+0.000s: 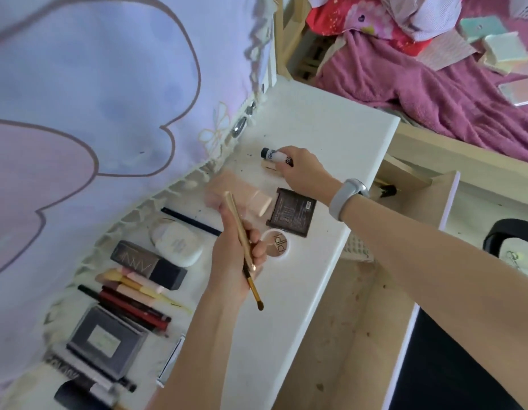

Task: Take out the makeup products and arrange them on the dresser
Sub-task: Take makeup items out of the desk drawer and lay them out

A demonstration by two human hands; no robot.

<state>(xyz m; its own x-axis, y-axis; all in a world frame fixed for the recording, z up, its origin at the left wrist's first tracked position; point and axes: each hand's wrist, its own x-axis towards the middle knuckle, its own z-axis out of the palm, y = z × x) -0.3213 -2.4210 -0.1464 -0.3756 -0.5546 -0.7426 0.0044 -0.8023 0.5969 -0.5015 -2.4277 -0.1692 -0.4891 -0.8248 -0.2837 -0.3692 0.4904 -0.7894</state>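
Observation:
My right hand point(301, 170) grips a small white tube with a black cap point(271, 154), low over the far part of the white dresser top point(339, 134). My left hand point(233, 258) holds a gold-handled makeup brush point(242, 241), bristles pointing toward me. Between the hands lie a dark square palette point(291, 212), a round compact point(277, 243) and a blurred pink case point(242, 193). Nearer me a row of products lies along the cloth: a white oval compact point(178, 244), a dark box point(147, 264), pink brushes point(132, 284), red pencils point(132, 309) and a grey palette point(107, 338).
A purple flower-print cloth point(94, 99) hangs along the dresser's left side. An open wooden drawer point(360, 321) extends below the dresser's right edge. A bed with a magenta blanket point(434, 84) lies beyond. A black object point(511, 235) sits at the right.

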